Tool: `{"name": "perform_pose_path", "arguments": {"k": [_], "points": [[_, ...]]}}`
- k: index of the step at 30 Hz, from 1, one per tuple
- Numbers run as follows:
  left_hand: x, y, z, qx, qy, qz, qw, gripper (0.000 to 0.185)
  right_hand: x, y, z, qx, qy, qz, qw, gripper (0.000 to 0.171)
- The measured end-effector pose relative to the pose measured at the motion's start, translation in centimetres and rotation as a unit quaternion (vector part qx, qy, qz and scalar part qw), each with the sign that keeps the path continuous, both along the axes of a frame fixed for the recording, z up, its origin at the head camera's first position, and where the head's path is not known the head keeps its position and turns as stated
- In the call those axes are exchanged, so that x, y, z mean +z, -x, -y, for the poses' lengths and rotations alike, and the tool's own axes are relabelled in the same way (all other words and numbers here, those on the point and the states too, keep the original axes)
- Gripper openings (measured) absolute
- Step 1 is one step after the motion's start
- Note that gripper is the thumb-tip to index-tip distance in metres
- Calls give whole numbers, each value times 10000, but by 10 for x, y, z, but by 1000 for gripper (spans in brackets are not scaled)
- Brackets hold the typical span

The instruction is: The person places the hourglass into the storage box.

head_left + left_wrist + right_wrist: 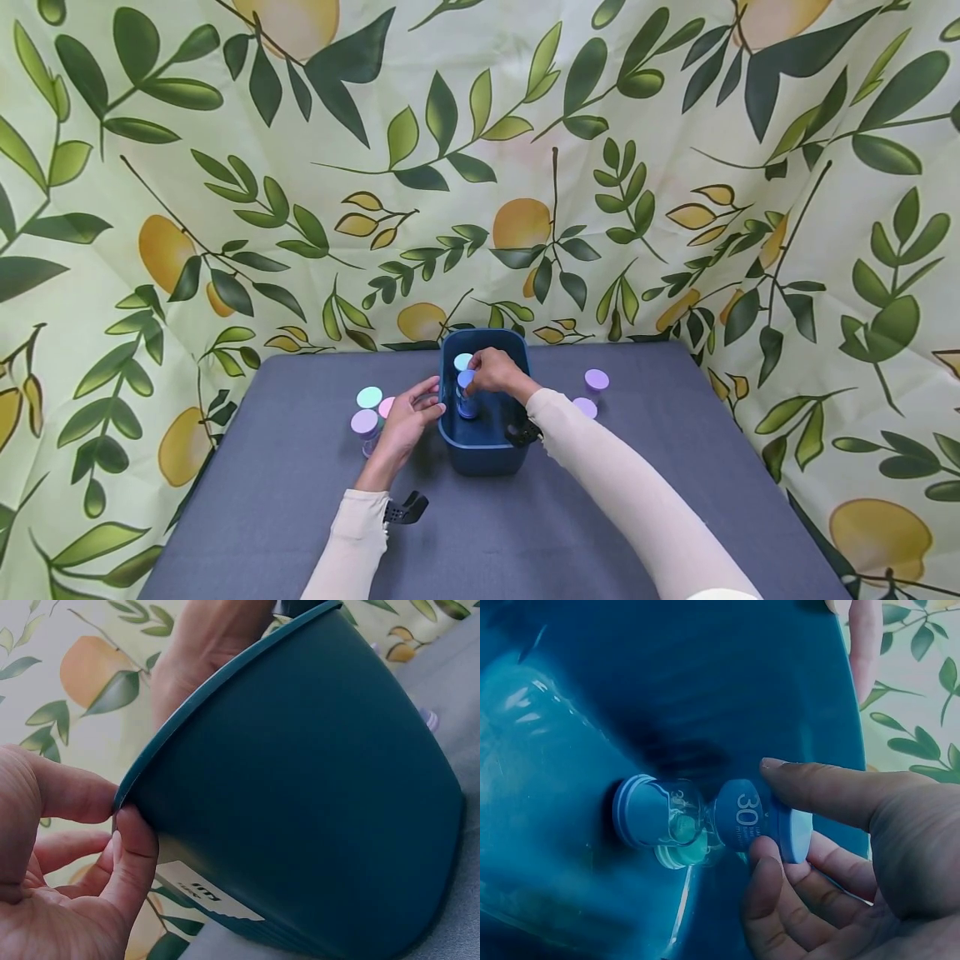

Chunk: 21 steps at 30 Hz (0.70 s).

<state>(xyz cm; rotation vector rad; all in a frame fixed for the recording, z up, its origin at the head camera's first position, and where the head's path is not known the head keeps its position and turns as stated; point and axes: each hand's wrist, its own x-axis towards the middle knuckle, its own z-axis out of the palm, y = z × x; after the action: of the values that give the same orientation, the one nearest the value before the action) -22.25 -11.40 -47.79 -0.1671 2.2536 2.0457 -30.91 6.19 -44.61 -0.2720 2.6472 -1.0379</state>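
A dark blue plastic bin (486,460) stands at the middle of the table. My right hand (497,372) reaches into it and pinches the top cap of a blue sand timer (739,814) marked 30. That timer stands upright inside the bin, near its left wall. Behind it in the bin is another sand timer with a mint cap (463,362), partly covered by the blue one. At the bin's left side, my left hand (405,418) pinches the rim (180,712) between thumb and finger.
Left of the bin are sand timers with a mint cap (370,397), a lilac cap (365,422) and a pink cap (386,407), partly behind my left hand. Two lilac-capped timers (596,381) stand to the right. A leaf-and-fruit patterned cloth (465,200) hangs behind the grey table (300,500).
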Motion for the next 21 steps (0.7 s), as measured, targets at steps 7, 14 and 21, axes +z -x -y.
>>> {"name": "perform_pose_path", "arguments": {"k": [7, 14, 21], "points": [[0, 0, 1, -47, -60, -36, 10000, 51, 0, 1, 3, 51, -93, -8, 9999, 34], [0, -1, 0, -65, -88, -98, 9999, 51, 0, -1, 4, 34, -333, -12, 9994, 24], [1, 0, 1, -61, -119, -69, 9999, 51, 0, -1, 3, 82, -358, 108, 9993, 30]]}}
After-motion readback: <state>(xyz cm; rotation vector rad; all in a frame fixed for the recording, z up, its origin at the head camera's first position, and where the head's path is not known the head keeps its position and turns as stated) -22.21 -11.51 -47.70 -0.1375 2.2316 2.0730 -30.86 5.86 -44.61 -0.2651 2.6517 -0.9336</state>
